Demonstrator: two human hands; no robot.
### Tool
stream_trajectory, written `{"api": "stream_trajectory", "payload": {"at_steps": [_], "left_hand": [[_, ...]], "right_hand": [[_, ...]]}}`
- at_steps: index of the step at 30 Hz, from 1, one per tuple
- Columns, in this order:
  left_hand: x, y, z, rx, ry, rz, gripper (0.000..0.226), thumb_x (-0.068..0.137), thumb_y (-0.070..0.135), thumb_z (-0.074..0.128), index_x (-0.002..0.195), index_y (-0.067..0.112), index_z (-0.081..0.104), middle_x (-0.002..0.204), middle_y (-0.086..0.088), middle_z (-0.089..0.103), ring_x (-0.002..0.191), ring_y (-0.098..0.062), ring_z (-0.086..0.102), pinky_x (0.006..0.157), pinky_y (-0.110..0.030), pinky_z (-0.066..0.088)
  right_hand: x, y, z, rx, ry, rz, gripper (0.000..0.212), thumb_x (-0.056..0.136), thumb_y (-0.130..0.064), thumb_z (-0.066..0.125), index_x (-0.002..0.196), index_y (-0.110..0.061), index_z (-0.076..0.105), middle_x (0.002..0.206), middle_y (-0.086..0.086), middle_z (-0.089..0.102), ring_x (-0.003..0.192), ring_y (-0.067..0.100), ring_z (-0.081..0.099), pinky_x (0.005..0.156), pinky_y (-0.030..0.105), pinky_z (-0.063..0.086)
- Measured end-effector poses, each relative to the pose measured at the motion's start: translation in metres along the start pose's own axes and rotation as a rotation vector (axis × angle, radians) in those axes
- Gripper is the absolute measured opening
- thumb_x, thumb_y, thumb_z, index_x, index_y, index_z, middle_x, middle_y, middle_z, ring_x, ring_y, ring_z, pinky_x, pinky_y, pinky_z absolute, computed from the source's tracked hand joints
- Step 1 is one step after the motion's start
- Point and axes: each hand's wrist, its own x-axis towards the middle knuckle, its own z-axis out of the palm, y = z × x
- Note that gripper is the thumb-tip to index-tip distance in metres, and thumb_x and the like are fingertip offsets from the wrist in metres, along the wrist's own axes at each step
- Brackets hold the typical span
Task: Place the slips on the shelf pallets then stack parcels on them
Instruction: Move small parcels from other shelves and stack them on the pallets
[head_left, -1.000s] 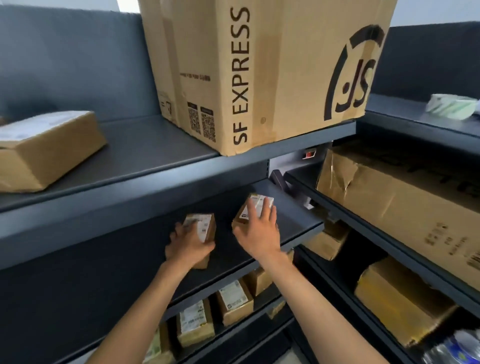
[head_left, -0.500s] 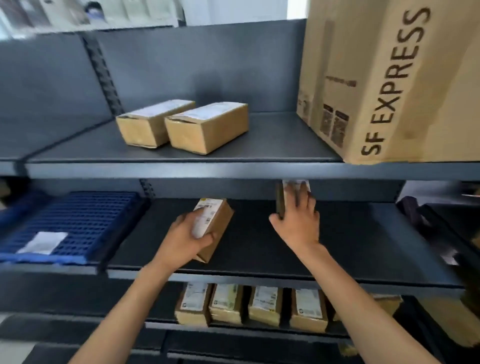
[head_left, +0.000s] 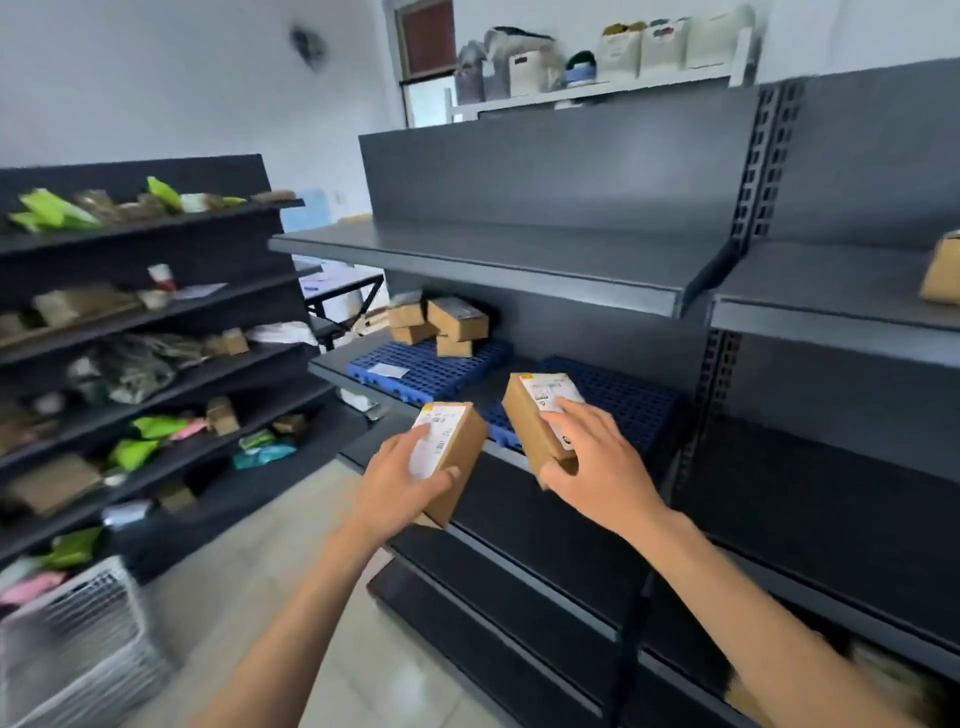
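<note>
White walls and a pale tiled floor (head_left: 291, 566) frame two runs of dark metal shelving. On the far left, a black rack (head_left: 156, 332) carries a blurred jumble of green packets, brown boxes and bags across its tiers; most of it is too smeared to count. Below it, at the bottom left corner, sits a white wire basket (head_left: 78, 634), cut off by the edge.

Moving right, the grey shelf unit (head_left: 545, 260) holds two blue pallets on its middle tier. The left pallet (head_left: 441, 371) bears one white slip (head_left: 388, 370) near its front and a small stack of parcels (head_left: 441, 325) at the back, four as far as can be made out. The right pallet (head_left: 623, 405) is partly hidden behind the hands and the boxes they carry; no slip can be made out on it.

Two small brown boxes are held in the air in front of that tier. The left hand (head_left: 397, 480) is wrapped around the left box (head_left: 449, 457), thumb along its side and fingers over the white label. The right hand (head_left: 597, 478) clasps the right box (head_left: 540, 415) from above, fingers spread across its label, just before the right pallet's front edge.

Up top, a white ledge (head_left: 597, 88) holds several pale bags and containers, blurred. At the far right edge, one more brown box (head_left: 943, 275) on the upper shelf is cut off.
</note>
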Motion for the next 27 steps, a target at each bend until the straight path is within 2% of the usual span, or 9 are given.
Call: {"api": "stream_trajectory", "payload": {"at_steps": [5, 9, 17, 23, 27], "left_hand": [[0.025, -0.077, -0.070, 0.049, 0.028, -0.095, 0.083, 0.072, 0.064, 0.063, 0.145, 0.031, 0.040, 0.146, -0.004, 0.044, 0.128, -0.022, 0.046, 0.105, -0.038, 0.038], [0.074, -0.121, -0.096, 0.095, 0.047, -0.124, 0.077, 0.078, 0.059, 0.065, 0.145, 0.032, 0.039, 0.146, -0.005, 0.044, 0.125, -0.025, 0.047, 0.104, -0.043, 0.041], [0.220, -0.169, -0.107, 0.219, 0.001, -0.061, 0.083, 0.073, 0.066, 0.058, 0.145, 0.031, 0.036, 0.144, -0.004, 0.045, 0.126, -0.025, 0.046, 0.100, -0.041, 0.043], [0.328, -0.192, -0.108, 0.310, -0.068, 0.004, 0.083, 0.073, 0.067, 0.056, 0.146, 0.035, 0.032, 0.148, -0.001, 0.039, 0.130, -0.027, 0.041, 0.099, -0.046, 0.045], [0.383, -0.201, -0.106, 0.404, -0.122, 0.056, 0.081, 0.073, 0.069, 0.055, 0.144, 0.034, 0.035, 0.146, -0.005, 0.043, 0.129, -0.031, 0.043, 0.101, -0.046, 0.043]], "right_hand": [[0.049, -0.074, 0.071, 0.009, -0.088, -0.102, 0.066, 0.075, -0.053, 0.039, 0.137, -0.030, 0.042, 0.149, -0.009, 0.035, 0.137, 0.012, 0.023, 0.100, 0.042, 0.040], [0.094, -0.100, 0.112, 0.010, -0.136, -0.112, 0.065, 0.075, -0.052, 0.039, 0.136, -0.030, 0.042, 0.149, -0.010, 0.033, 0.138, 0.012, 0.023, 0.098, 0.041, 0.042], [0.212, -0.083, 0.192, -0.027, -0.122, -0.053, 0.065, 0.075, -0.054, 0.038, 0.135, -0.030, 0.042, 0.148, -0.009, 0.033, 0.137, 0.015, 0.025, 0.095, 0.043, 0.045], [0.290, -0.068, 0.244, -0.072, -0.140, 0.023, 0.065, 0.077, -0.053, 0.040, 0.138, -0.029, 0.043, 0.151, -0.007, 0.032, 0.140, 0.016, 0.023, 0.107, 0.042, 0.037], [0.323, -0.062, 0.262, -0.135, -0.154, 0.043, 0.067, 0.076, -0.054, 0.038, 0.138, -0.029, 0.045, 0.151, -0.007, 0.034, 0.140, 0.016, 0.026, 0.108, 0.043, 0.038]]}}
